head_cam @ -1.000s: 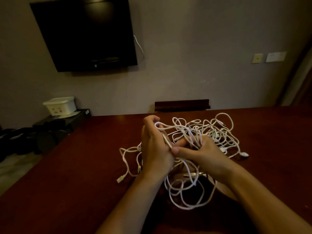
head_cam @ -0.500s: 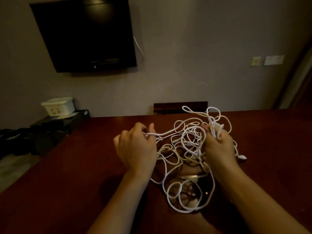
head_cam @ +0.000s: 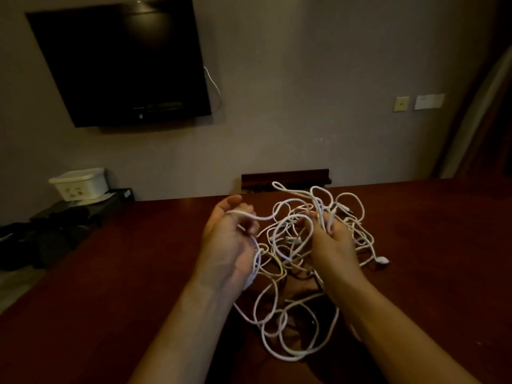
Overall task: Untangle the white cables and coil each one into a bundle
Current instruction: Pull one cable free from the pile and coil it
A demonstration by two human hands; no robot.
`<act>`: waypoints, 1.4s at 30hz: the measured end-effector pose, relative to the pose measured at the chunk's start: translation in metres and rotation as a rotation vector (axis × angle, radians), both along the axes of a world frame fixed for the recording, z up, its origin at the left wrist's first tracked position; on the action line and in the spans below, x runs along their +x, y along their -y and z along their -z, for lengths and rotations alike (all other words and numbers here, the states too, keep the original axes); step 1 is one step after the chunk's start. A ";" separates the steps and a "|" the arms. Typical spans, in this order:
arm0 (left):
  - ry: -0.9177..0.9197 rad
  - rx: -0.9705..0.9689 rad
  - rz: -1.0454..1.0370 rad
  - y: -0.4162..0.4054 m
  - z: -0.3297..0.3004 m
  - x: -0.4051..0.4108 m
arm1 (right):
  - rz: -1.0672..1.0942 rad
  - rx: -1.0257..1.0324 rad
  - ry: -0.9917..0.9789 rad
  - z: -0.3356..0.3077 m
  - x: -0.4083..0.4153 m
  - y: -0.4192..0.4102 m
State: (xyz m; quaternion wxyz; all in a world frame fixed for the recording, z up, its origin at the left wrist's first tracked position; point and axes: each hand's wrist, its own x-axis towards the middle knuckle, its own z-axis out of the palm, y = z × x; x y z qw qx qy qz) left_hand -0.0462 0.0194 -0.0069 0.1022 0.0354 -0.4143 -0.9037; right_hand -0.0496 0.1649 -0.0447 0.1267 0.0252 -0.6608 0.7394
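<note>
Cables: white cables (head_cam: 288, 245), one knotted heap on the table (head_cam: 124, 273), between both hands.
Left hand (head_cam: 230, 245): fingers curled, pinching one strand.
Right hand (head_cam: 332, 245): gripping several loops.
Handling: light, limp, snag-prone; judged best taken near the free plug (head_cam: 382, 260).

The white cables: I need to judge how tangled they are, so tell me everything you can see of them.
The white cables form one loose knotted mass of thin, round, smooth-looking cords, with no strand coiled yet. Upper loops are lifted between both hands; lower loops sag onto the dark red table. The left hand holds a strand running right into the tangle. The right hand grips several loops that stick up above its fingers. A white plug end lies on the table at right. How many cables there are cannot be told.
</note>
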 end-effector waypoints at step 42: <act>-0.273 -1.148 -0.485 -0.016 0.037 0.015 | 0.164 -0.140 -0.002 0.005 -0.004 -0.002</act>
